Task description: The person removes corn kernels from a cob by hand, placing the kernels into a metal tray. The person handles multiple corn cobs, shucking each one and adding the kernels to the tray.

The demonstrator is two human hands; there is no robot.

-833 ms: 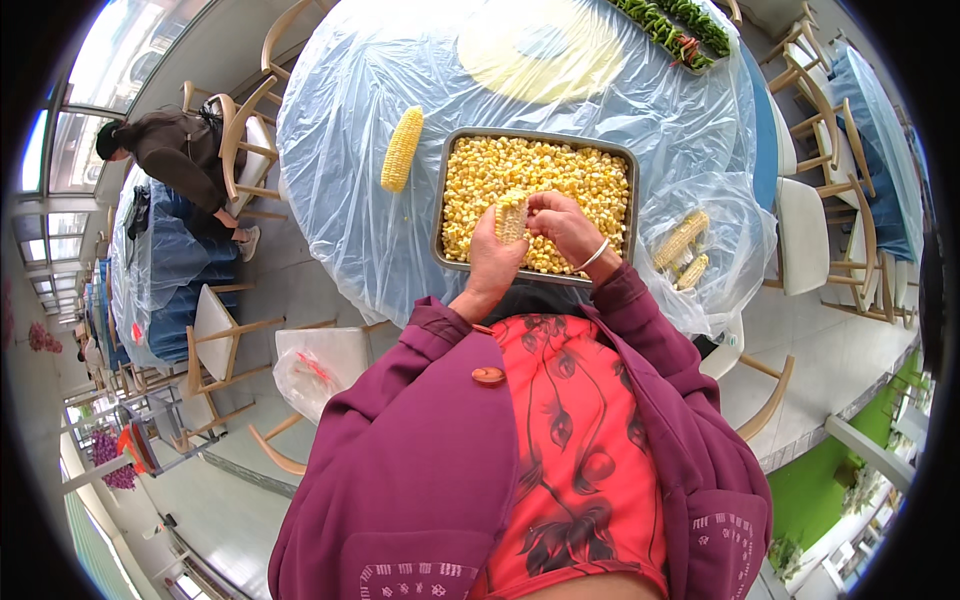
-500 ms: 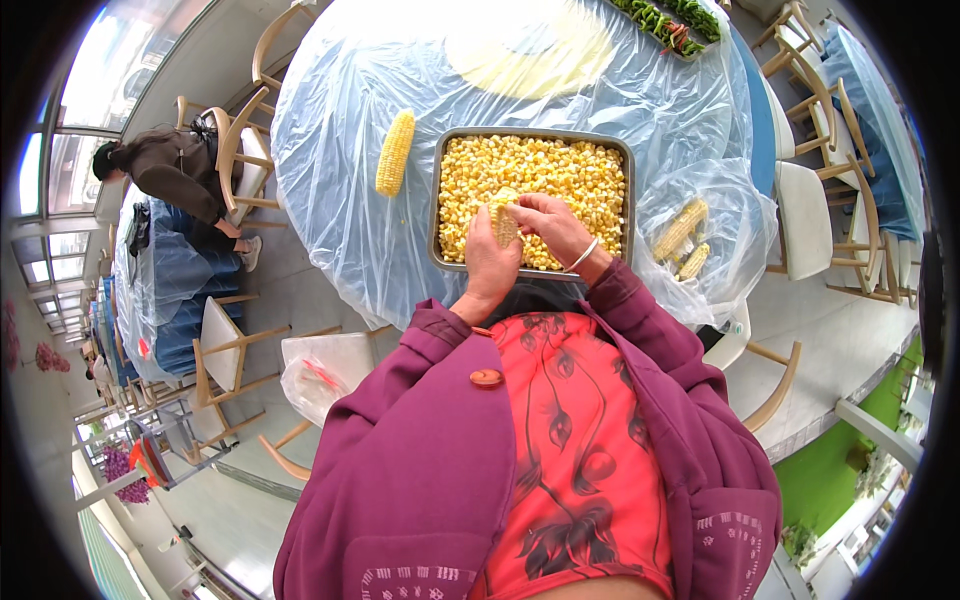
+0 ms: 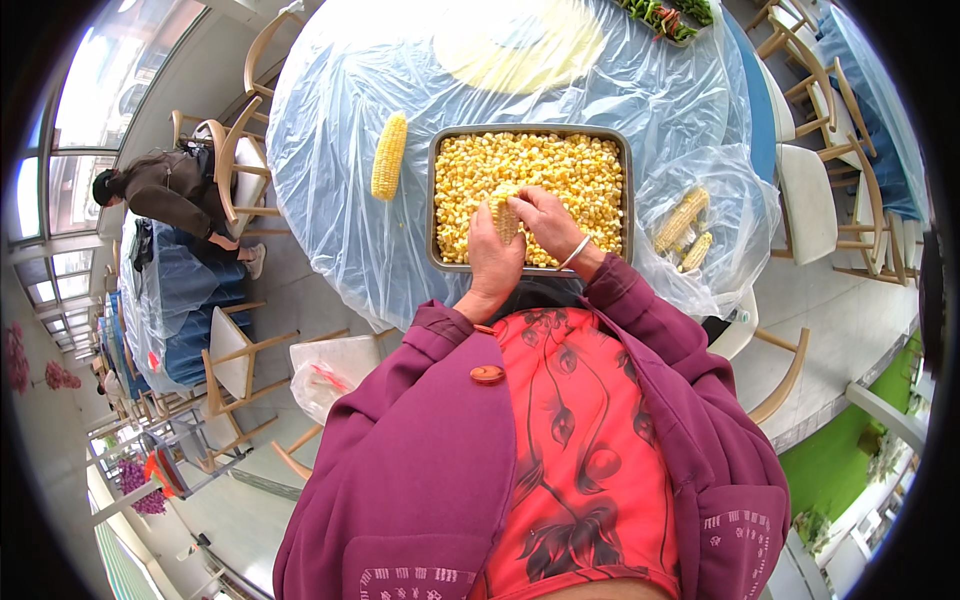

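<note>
The left hand (image 3: 493,258) is closed around a partly stripped corn cob (image 3: 505,214), which is held upright over the near edge of a rectangular metal tray (image 3: 433,200) filled with loose yellow kernels (image 3: 560,175), while the right hand (image 3: 545,222) is pressed against the cob's right side with its thumb and fingers curled onto it — a pale bangle (image 3: 574,253) is worn at that wrist. A whole ear of corn (image 3: 389,155) is seen lying left of the tray on the plastic-covered round table (image 3: 340,200), and more cobs (image 3: 685,225) are held in a clear plastic bag (image 3: 740,230) to the right — just beside the tray.
</note>
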